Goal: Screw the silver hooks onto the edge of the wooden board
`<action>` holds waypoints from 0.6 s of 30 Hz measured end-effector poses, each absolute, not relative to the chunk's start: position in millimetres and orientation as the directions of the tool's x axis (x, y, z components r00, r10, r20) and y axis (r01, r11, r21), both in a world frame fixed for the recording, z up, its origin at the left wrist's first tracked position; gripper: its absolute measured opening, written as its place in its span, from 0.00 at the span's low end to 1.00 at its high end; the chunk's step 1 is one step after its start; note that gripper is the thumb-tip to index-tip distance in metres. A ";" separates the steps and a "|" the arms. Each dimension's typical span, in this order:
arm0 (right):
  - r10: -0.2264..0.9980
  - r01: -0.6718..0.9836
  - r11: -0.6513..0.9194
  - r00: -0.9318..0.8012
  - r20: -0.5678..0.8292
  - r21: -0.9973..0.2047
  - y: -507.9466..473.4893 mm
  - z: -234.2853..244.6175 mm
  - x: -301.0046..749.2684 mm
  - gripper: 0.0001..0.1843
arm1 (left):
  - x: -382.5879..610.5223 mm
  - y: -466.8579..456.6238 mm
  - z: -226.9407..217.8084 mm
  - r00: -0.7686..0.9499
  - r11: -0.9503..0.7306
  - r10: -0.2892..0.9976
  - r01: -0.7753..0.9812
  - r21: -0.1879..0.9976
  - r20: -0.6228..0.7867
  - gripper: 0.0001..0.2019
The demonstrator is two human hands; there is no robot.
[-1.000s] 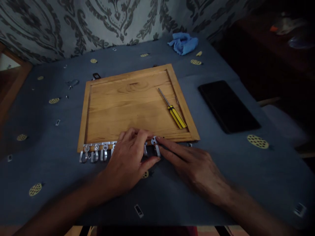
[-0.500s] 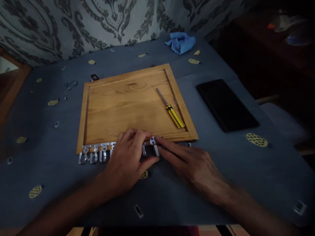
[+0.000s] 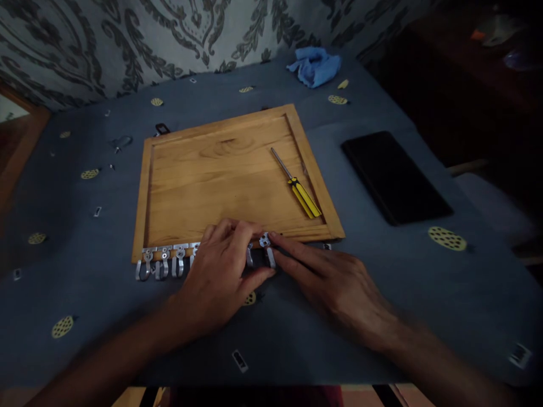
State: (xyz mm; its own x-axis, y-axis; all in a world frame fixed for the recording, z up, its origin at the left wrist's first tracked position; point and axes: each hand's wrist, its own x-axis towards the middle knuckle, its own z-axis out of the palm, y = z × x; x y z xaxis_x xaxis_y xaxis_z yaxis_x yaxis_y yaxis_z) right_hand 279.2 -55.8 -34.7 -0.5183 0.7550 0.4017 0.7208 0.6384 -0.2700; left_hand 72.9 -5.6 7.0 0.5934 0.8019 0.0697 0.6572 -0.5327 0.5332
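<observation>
A wooden board (image 3: 220, 175) with a raised rim lies on the blue cloth. Along its near edge runs a row of metal hooks (image 3: 163, 263). My left hand (image 3: 220, 277) rests palm down over the middle of that row, fingers curled onto the board's edge and covering several hooks. My right hand (image 3: 326, 280) reaches in from the right with its fingertips pressed on the rightmost hook (image 3: 267, 249). A yellow-and-black screwdriver (image 3: 297, 186) lies inside the board at the right.
A black phone (image 3: 394, 178) lies right of the board. A crumpled blue cloth (image 3: 314, 65) sits at the far edge by the patterned wall. Small metal parts (image 3: 121, 141) and a black clip (image 3: 161, 129) lie left of the board.
Both hands stay at the hook row on the board's near edge; only the view shifts slightly.
</observation>
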 end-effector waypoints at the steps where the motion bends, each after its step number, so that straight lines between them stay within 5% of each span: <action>1: 0.757 0.722 0.636 -0.514 0.402 -0.274 -56.0 -34.6 278.9 0.21 | 72.9 -5.3 7.2 0.593 -0.531 0.802 0.657 0.535 0.067 0.18; 18: 0.738 0.712 0.652 -0.518 0.434 -0.260 -53.9 -33.7 277.5 0.19 | 73.1 -4.8 6.5 0.576 -0.522 0.813 0.654 0.547 0.087 0.20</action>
State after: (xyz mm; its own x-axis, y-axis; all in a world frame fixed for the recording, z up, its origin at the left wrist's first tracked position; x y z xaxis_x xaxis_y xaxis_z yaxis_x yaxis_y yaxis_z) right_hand 277.5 -53.9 -33.7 -0.5175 0.7377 0.4336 0.7122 0.6522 -0.2595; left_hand 73.1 -4.8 6.5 0.5762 0.8127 0.0870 0.6544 -0.5225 0.5466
